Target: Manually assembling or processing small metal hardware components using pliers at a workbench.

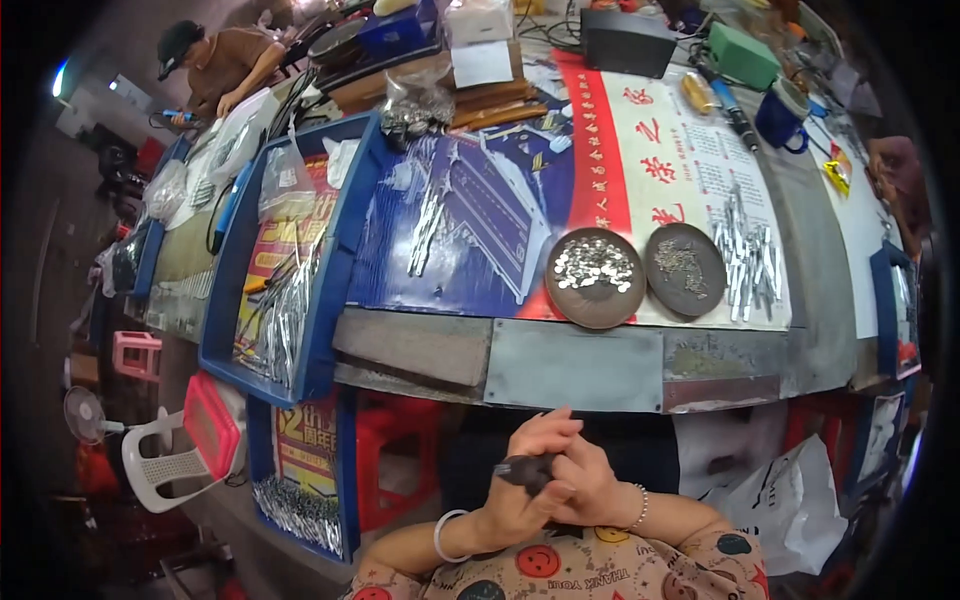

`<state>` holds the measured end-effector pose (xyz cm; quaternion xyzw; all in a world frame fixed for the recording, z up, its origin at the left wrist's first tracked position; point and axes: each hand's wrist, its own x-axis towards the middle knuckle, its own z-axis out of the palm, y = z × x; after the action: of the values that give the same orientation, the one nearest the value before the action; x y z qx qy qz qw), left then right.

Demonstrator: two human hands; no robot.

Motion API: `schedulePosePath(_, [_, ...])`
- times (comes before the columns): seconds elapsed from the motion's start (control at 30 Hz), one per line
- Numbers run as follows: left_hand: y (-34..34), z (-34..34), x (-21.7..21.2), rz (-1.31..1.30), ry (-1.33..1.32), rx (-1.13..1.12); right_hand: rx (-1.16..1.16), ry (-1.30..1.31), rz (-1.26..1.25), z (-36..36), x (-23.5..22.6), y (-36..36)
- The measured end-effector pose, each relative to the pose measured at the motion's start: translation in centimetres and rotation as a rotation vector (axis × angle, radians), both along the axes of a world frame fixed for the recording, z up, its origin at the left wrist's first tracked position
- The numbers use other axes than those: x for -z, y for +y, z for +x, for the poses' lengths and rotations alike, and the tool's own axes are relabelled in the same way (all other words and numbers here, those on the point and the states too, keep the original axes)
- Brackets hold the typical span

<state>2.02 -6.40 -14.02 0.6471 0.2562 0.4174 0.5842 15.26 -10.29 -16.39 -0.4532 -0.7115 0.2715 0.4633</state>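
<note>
My left hand (505, 505) and my right hand (592, 478) are clasped together in my lap, below the table's front edge (570, 365). Between the fingers sits a small dark object (525, 468), gripped by both hands. My left wrist carries a white bangle, my right wrist a bead bracelet. On the table above, nearest my hands, stand two round dark dishes. One dish (572, 302) holds several shiny round metal pieces; the other dish (712, 285) holds small grey parts. A heap of thin metal pins (750, 255) lies just right of them.
A blue tray (335, 270) with metal strips lies at the left, and more trays run along the bench behind it. A blue mug (780, 118), a black box (625, 40) and a green box (742, 55) stand at the back. Another person (225, 65) works far left. A pink basket (210, 425) and a white chair (160, 465) stand below.
</note>
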Motion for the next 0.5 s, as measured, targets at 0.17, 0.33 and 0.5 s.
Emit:
schedulePosePath(0.17, [2.1,-0.2,-0.4,0.116,0.272,0.166,-0.082,0.233,-0.075,2.2,0.5,1.1])
schedulePosePath(0.33, [7.3,-2.0,-4.3,0.041,0.415,0.250,-0.346,0.611,-0.251,4.0,-0.8,2.2])
schedulePosePath(0.5, [15.8,-2.5,-6.0,0.017,0.472,-0.294,-0.374,0.730,-0.332,4.8,-0.7,2.3])
